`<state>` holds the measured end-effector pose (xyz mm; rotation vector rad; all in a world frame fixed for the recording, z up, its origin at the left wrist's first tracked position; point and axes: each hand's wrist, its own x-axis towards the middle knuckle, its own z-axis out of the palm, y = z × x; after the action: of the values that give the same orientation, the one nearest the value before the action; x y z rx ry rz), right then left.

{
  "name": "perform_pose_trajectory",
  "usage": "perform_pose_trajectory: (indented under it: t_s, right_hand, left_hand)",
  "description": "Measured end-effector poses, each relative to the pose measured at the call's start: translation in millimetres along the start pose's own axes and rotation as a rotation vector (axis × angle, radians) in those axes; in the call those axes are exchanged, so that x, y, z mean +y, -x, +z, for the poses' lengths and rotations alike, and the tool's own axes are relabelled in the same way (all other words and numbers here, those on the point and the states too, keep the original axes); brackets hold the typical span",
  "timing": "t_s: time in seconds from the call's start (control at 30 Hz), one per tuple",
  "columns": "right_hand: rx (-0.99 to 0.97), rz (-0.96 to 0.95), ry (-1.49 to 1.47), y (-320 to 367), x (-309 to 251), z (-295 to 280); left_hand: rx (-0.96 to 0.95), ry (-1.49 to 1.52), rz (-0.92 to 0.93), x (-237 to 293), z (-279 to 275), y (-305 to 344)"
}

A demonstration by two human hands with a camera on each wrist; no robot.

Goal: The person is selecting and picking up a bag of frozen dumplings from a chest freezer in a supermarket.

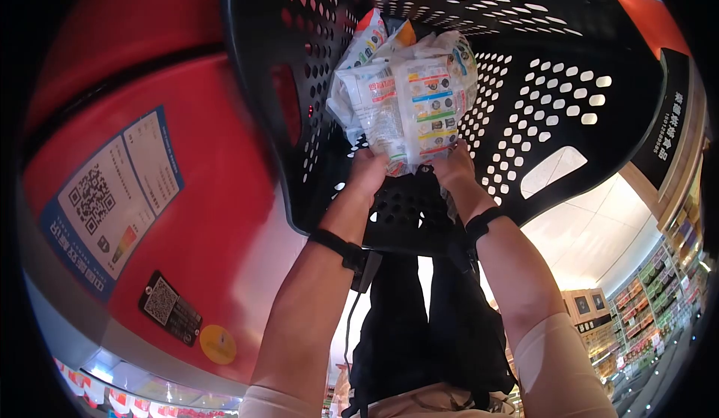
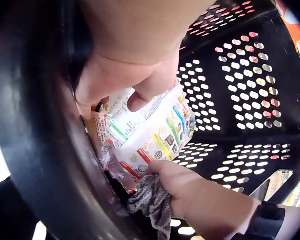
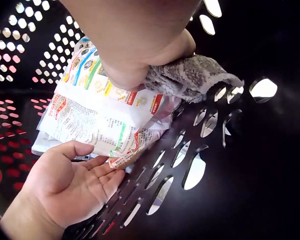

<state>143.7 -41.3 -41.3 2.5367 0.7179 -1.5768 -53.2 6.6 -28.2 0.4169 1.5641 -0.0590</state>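
Left hand (image 1: 367, 173), palm up, fingers loosely extended, touches printed plastic packaging (image 1: 419, 107) inside a black perforated basket (image 1: 633, 58); right hand (image 1: 455, 168) pinches its near edge with grey cloth (image 3: 190, 77). Labelled red cabinet (image 1: 232, 156) left; pale tiled floor (image 1: 610, 208), stocked shelves (image 1: 644, 309) right.

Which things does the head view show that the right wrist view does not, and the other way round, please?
Only the head view: the QR code label on the red surface, the stocked shelves, the dark trousers and the wrist strap on each arm.

Only the right wrist view: the upturned palm of the left hand. It also plainly shows the grey patterned cloth at the right hand, which I can't clearly make out from the head.

Both: the hands, printed packages and black basket.
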Motion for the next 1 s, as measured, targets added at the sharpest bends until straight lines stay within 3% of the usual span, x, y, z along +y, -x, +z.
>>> perform_pose_trajectory:
  t_s: [0.13, 0.3, 0.43, 0.53, 0.63, 0.83, 1.0]
  right_hand:
    - [-0.03, 0.073, 0.036, -5.2, -5.2, -4.3]
    - [-0.056, 0.107, 0.082, -12.7, -4.7, -7.6]
    - [-0.046, 0.012, 0.18, -7.9, -0.1, -8.1]
    - [-0.056, -0.018, 0.207, -1.5, 2.5, -6.4]
    - [-0.099, -0.051, 0.165, 8.0, -2.6, -13.7]
    - [-0.152, -0.072, 0.016, 40.5, -12.3, -43.0]
    - [-0.153, -0.051, -0.138, 71.2, -22.6, -66.2]
  left_hand:
    - [0.256, -0.149, 0.023, 12.5, 16.4, 11.7]
    - [0.111, -0.177, 0.07, 7.4, 10.6, 3.1]
    - [0.061, -0.263, 0.067, 6.9, 7.1, 2.2]
    - [0.099, -0.422, -0.02, 9.0, 3.0, 2.0]
    - [0.325, -0.523, 0.007, 8.7, 5.6, 8.8]
    - [0.286, -0.342, 0.161, 19.3, -5.6, 47.0]
    - [0.271, -0.204, 0.403, 33.6, -1.0, 96.7]
